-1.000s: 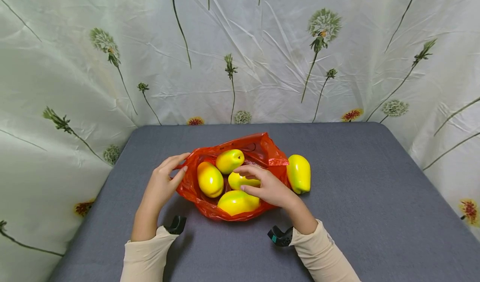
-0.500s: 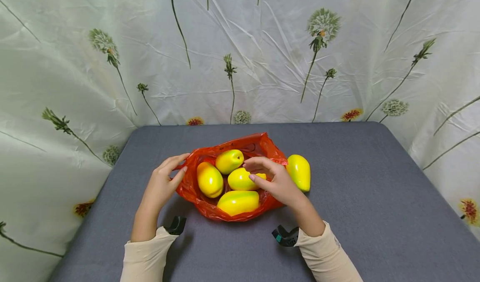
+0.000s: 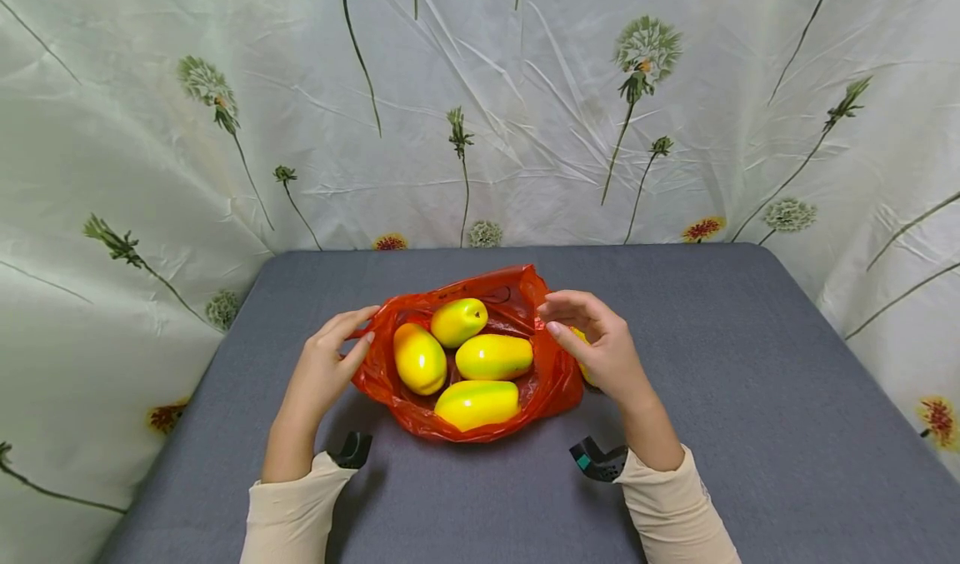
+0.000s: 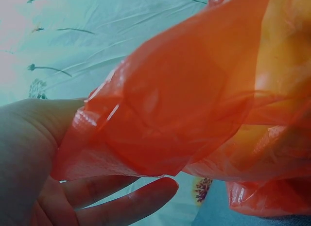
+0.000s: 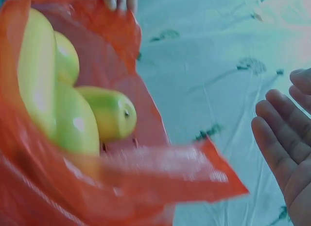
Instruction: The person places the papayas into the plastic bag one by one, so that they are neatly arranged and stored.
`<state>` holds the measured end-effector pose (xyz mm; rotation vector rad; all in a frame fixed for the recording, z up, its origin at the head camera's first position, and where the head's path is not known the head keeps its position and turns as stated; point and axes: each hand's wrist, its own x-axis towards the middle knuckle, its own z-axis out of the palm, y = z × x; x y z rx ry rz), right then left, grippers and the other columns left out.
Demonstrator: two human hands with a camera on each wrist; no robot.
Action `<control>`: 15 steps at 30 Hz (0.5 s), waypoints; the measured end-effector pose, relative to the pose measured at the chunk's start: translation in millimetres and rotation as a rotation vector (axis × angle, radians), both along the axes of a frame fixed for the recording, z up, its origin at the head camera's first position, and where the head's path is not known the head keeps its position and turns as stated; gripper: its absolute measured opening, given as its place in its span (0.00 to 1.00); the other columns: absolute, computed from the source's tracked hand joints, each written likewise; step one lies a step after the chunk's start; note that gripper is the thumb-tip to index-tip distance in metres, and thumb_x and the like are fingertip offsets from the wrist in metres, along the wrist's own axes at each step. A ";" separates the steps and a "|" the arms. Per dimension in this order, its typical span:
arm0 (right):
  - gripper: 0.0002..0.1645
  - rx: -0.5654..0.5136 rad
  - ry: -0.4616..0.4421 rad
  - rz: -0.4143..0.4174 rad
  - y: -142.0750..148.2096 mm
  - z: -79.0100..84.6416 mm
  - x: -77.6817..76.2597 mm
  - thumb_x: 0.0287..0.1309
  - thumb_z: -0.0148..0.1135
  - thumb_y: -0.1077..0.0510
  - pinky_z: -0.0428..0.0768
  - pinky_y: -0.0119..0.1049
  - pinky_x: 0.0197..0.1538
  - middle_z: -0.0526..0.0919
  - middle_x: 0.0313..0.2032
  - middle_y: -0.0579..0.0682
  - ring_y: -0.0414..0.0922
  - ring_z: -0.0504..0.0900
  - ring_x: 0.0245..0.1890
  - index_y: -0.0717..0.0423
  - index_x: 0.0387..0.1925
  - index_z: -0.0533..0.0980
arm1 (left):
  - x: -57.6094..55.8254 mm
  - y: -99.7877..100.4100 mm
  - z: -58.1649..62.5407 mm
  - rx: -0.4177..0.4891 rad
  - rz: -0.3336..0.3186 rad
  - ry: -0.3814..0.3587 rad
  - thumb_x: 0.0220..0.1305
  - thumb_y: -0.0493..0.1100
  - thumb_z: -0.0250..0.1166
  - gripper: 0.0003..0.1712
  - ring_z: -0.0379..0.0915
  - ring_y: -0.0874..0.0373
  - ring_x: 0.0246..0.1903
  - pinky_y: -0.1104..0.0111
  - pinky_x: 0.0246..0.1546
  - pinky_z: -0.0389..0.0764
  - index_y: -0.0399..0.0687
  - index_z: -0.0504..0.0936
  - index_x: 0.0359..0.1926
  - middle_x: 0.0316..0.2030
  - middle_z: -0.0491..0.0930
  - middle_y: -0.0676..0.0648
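Observation:
A red plastic bag (image 3: 558, 381) lies with its mouth spread wide on the table. Inside are several yellow-green mangoes, among them a reddish-shouldered mango (image 3: 420, 360) on the left and a mango (image 3: 477, 406) nearest the front rim. My left hand (image 3: 324, 364) grips the bag's left rim; in the left wrist view the red film (image 4: 170, 99) passes between thumb and fingers. At the bag's right side my right hand (image 3: 600, 343) holds nothing. In the right wrist view its fingers (image 5: 284, 126) are apart from the bag. Another mango (image 3: 587, 364), outside the bag, is mostly hidden behind that hand.
The grey table (image 3: 750, 397) extends on both sides of the bag. A white curtain (image 3: 525, 114) printed with dandelions hangs behind and beside it. Each wrist carries a black camera mount, such as the right mount (image 3: 597, 461).
My right hand has moved right, from over the mangoes inside the bag to beyond its right rim, now covering most of the outside mango. My left hand stays at the left rim.

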<state>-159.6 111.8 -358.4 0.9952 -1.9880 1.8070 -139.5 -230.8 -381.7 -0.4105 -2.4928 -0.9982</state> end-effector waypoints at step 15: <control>0.20 0.035 -0.182 -0.269 41.2 -11.8 -14.8 0.52 0.54 0.76 0.72 0.26 0.47 0.74 0.42 0.67 0.46 0.75 0.42 0.74 0.49 0.67 | 0.9 -0.2 0.9 -0.009 0.008 -0.010 0.58 0.35 0.60 0.21 0.74 0.51 0.42 0.60 0.31 0.79 0.47 0.75 0.54 0.47 0.75 0.46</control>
